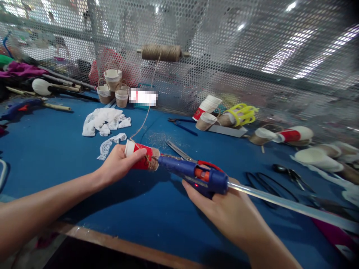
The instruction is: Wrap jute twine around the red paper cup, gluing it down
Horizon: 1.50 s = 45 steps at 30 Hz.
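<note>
My left hand (119, 162) is closed around a red and white paper cup (136, 161), held on its side with its base end toward the right. Twine is wound around that end of the cup. A strand of twine (146, 116) runs from the cup up to a spool (161, 53) on the mesh wall. In my right hand (215, 207) is a blue glue gun (193, 172), its nozzle at the twine-wrapped end; whether it touches cannot be made out. A long clear glue stick (280, 201) sticks out of the gun's back. Scissors (182, 152) lie just behind the gun.
White lace pieces (105, 121) lie left of centre, with small twine-wrapped baskets (112, 84) behind them. Pliers (183, 126), stacked paper cups (206, 107) and a yellow netted item (241, 114) stand toward the back. Black cord (269, 186) lies at right. The perforated metal wall (224, 48) bounds the table.
</note>
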Each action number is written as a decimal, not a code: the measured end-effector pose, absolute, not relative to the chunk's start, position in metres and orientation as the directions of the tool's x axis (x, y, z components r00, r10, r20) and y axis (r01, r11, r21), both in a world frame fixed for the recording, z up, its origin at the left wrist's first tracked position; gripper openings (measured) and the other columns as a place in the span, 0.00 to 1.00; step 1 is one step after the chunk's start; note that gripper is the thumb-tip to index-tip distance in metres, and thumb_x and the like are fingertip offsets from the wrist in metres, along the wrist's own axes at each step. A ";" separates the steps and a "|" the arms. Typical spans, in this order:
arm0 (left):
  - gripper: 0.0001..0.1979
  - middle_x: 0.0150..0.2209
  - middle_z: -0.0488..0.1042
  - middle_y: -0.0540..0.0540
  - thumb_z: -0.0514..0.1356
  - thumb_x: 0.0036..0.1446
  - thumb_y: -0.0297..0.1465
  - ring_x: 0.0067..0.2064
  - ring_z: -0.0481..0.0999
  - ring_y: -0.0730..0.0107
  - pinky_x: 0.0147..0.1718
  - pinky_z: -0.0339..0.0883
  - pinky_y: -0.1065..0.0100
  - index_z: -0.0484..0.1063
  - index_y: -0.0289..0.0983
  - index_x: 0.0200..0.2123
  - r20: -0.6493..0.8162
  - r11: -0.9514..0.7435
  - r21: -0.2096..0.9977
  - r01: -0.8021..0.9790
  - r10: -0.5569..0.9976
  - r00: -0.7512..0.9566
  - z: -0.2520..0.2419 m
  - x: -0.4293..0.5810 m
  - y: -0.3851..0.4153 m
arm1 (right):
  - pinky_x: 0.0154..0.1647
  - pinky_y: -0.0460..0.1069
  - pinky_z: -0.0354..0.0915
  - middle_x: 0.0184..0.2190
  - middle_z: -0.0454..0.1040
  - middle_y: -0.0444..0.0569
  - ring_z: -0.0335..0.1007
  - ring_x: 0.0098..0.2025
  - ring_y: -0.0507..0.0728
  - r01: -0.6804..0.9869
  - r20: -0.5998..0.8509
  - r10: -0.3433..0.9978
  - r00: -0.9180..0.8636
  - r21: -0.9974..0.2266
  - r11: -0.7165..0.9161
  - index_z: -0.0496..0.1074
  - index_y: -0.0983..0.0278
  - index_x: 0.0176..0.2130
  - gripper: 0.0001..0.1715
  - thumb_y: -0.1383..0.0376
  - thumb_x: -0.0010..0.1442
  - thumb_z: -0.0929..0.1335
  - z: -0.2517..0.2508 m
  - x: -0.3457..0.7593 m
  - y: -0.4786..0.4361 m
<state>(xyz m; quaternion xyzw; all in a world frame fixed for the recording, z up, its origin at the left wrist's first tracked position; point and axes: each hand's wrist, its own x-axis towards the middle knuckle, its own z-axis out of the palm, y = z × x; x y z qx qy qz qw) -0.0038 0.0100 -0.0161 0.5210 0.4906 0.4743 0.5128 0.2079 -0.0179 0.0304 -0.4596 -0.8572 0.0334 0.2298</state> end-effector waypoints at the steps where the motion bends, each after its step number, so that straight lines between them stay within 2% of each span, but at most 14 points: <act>1: 0.14 0.24 0.76 0.46 0.58 0.49 0.37 0.24 0.70 0.74 0.24 0.64 0.75 0.75 0.31 0.27 0.013 -0.017 0.998 0.062 0.998 0.056 -0.015 -0.004 0.009 | 0.22 0.49 0.62 0.20 0.69 0.48 0.66 0.21 0.55 0.775 0.357 0.810 -0.465 -0.279 0.568 0.70 0.61 0.27 0.12 0.68 0.55 0.59 0.031 0.208 -0.017; 4: 0.13 0.22 0.75 0.48 0.58 0.50 0.36 0.22 0.68 0.76 0.20 0.62 0.76 0.75 0.32 0.25 0.093 -0.101 0.983 0.150 0.994 0.061 -0.011 -0.003 0.006 | 0.19 0.47 0.62 0.17 0.68 0.45 0.63 0.18 0.53 0.787 0.336 0.845 -0.417 -0.332 0.520 0.69 0.60 0.26 0.12 0.68 0.55 0.60 0.034 0.207 -0.017; 7: 0.13 0.20 0.74 0.49 0.56 0.51 0.35 0.20 0.65 0.77 0.16 0.57 0.77 0.75 0.33 0.24 0.157 -0.176 0.962 0.209 0.982 0.103 -0.009 -0.003 0.004 | 0.21 0.46 0.63 0.17 0.69 0.44 0.64 0.19 0.52 0.774 0.364 0.840 -0.403 -0.353 0.525 0.69 0.59 0.25 0.12 0.67 0.55 0.60 0.036 0.207 -0.016; 12: 0.12 0.21 0.71 0.50 0.54 0.53 0.34 0.20 0.63 0.77 0.17 0.55 0.76 0.73 0.33 0.24 0.262 -0.296 0.904 0.308 0.954 0.147 -0.011 -0.005 0.002 | 0.22 0.47 0.63 0.16 0.68 0.44 0.65 0.19 0.52 0.792 0.365 0.835 -0.412 -0.311 0.526 0.68 0.60 0.24 0.13 0.67 0.55 0.59 0.040 0.205 -0.015; 17: 0.14 0.17 0.64 0.53 0.53 0.54 0.33 0.18 0.57 0.79 0.16 0.52 0.76 0.68 0.35 0.19 0.337 -0.394 0.844 0.365 0.918 0.210 -0.013 -0.006 0.001 | 0.22 0.46 0.62 0.16 0.67 0.44 0.65 0.19 0.53 0.792 0.328 0.839 -0.434 -0.307 0.529 0.69 0.60 0.24 0.12 0.68 0.54 0.59 0.047 0.203 -0.015; 22: 0.16 0.15 0.57 0.55 0.53 0.55 0.32 0.18 0.54 0.79 0.17 0.51 0.75 0.61 0.36 0.16 0.385 -0.446 0.803 0.395 0.894 0.227 -0.015 -0.007 0.000 | 0.20 0.47 0.60 0.11 0.62 0.42 0.63 0.18 0.53 0.799 0.330 0.819 -0.470 -0.237 0.554 0.70 0.59 0.26 0.14 0.66 0.55 0.58 0.048 0.206 -0.014; 27: 0.15 0.16 0.61 0.52 0.53 0.55 0.31 0.20 0.58 0.78 0.19 0.54 0.74 0.63 0.35 0.17 0.437 -0.519 0.745 0.418 0.854 0.281 -0.018 -0.009 0.001 | 0.19 0.46 0.58 0.13 0.63 0.42 0.62 0.17 0.52 0.813 0.324 0.833 -0.448 -0.241 0.531 0.70 0.61 0.26 0.12 0.68 0.54 0.60 0.049 0.206 -0.013; 30: 0.16 0.15 0.60 0.53 0.53 0.55 0.30 0.18 0.57 0.79 0.18 0.53 0.74 0.63 0.35 0.16 0.481 -0.555 0.719 0.418 0.832 0.278 -0.020 -0.009 0.003 | 0.18 0.46 0.57 0.14 0.65 0.43 0.62 0.17 0.52 0.809 0.337 0.842 -0.421 -0.281 0.517 0.69 0.62 0.25 0.10 0.67 0.54 0.61 0.045 0.207 -0.013; 38: 0.15 0.15 0.62 0.53 0.53 0.55 0.30 0.18 0.59 0.79 0.17 0.54 0.75 0.66 0.33 0.18 0.529 -0.590 0.695 0.410 0.806 0.265 -0.022 -0.010 0.005 | 0.23 0.47 0.62 0.20 0.70 0.45 0.67 0.23 0.54 0.774 0.361 0.837 -0.412 -0.346 0.530 0.68 0.62 0.27 0.08 0.64 0.55 0.62 0.037 0.210 -0.012; 45: 0.14 0.16 0.61 0.53 0.53 0.55 0.30 0.19 0.58 0.79 0.18 0.54 0.75 0.66 0.34 0.18 0.534 -0.606 0.680 0.413 0.795 0.286 -0.022 -0.011 0.006 | 0.19 0.47 0.59 0.15 0.64 0.43 0.61 0.17 0.52 0.766 0.332 0.849 -0.411 -0.379 0.519 0.67 0.62 0.25 0.11 0.63 0.56 0.61 0.039 0.210 -0.011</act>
